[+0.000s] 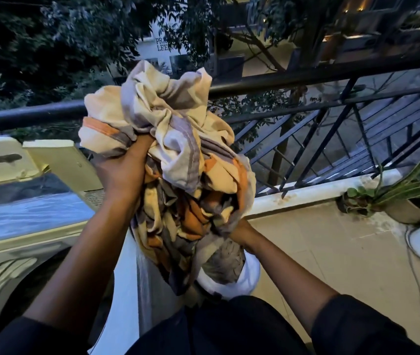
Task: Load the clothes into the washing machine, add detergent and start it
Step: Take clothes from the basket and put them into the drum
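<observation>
Dark sleeves fill the bottom of the frame, and both bare forearms rise from them to a big crumpled bundle of cream, grey and orange cloth (178, 155) at centre. The left hand (120, 170) grasps its upper fold; the right hand (242, 230) clutches the lower end above a white basket (251, 275). Lower left sits the washing machine (6, 267), its door (127, 285) swung open just beside the hanging fabric. That loose tail could snag on the door edge or drag on the floor, and the bulky load may slip since each grip catches only a fold.
</observation>
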The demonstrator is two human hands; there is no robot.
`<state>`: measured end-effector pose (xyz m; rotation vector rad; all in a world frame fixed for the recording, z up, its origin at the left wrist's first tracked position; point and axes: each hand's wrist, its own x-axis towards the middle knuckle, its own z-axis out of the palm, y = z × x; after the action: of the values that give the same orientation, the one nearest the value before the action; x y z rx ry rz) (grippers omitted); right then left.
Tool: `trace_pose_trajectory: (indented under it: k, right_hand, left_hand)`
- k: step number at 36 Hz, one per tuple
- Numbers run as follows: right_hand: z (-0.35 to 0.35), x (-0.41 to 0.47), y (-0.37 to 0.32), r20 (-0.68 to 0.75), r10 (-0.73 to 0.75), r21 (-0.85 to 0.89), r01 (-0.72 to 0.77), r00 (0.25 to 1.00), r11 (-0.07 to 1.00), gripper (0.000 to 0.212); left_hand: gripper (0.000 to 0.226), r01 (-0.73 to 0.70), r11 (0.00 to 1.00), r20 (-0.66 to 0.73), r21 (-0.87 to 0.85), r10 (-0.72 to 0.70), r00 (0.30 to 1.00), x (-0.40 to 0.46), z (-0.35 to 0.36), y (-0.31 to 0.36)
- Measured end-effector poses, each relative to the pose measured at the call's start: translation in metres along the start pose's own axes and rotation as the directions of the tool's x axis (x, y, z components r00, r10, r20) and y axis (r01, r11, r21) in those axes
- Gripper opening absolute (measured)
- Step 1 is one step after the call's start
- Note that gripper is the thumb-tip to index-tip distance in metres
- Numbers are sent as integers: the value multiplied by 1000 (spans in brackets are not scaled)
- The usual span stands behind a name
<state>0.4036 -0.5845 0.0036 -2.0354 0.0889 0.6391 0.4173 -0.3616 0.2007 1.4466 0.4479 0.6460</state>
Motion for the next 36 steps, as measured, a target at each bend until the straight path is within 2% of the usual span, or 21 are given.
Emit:
trace_pose_trajectory:
  k: [2, 5, 8, 10, 14, 17, 19, 22, 25, 27, 29, 33, 36]
  right_hand:
    - [-10, 4, -4, -120, 30, 103, -18, 992, 995, 12]
    - [-29, 5, -14, -232, 137, 291, -65, 963, 954, 28]
    - [-57, 3, -23, -372, 204, 442, -21, 906, 897, 20]
    - [-77, -7, -38, -449, 140, 446, 86, 882, 891, 19]
    - [-110, -33, -83, -556, -42, 391, 306, 830, 868, 47]
    - [-112, -51, -114, -499, -256, 301, 443, 828, 845, 56]
    - [-104, -59, -131, -422, -382, 230, 505, 822, 832, 51]
    - [-86, -64, -148, -292, -512, 37, 544, 808, 838, 52]
    - [-74, -61, -153, -218, -554, -166, 528, 804, 833, 62]
    - [-66, -60, -154, -183, -526, -245, 480, 831, 843, 64]
    - [-58, -61, -155, -149, -525, -294, 469, 838, 833, 65]
    - [-51, -72, -160, -107, -557, -204, 530, 823, 823, 59]
    - [-50, -67, -158, -82, -557, -23, 557, 827, 830, 50]
  left_hand:
    - [65, -4, 998, 19, 57, 3, 1000, 1, -4, -9]
    - [60, -2, 985, 57, 172, -7, 998, 0, -12, -22]
    - [50, -25, 951, 89, 309, -2, 996, -3, -17, -32]
    - [45, -51, 925, 112, 376, 9, 994, -8, -17, -34]
    - [44, -78, 899, 169, 431, 4, 986, -21, -13, -35]
    - [51, 9, 913, 202, 408, -100, 974, -19, -13, -39]
    - [74, 70, 915, 228, 396, -172, 958, -14, -15, -44]
    - [74, 72, 942, 367, 326, -197, 909, -12, -17, -44]
    - [82, 104, 979, 473, 178, -178, 863, -18, -13, -30]
    - [81, 73, 979, 514, 190, -162, 842, -25, -8, -23]
    - [80, 79, 974, 475, 211, -173, 863, -30, -4, -23]
    - [81, 131, 955, 299, 267, -212, 930, -31, 2, -30]
    - [60, 152, 932, 216, 328, -231, 949, -36, 10, -23]
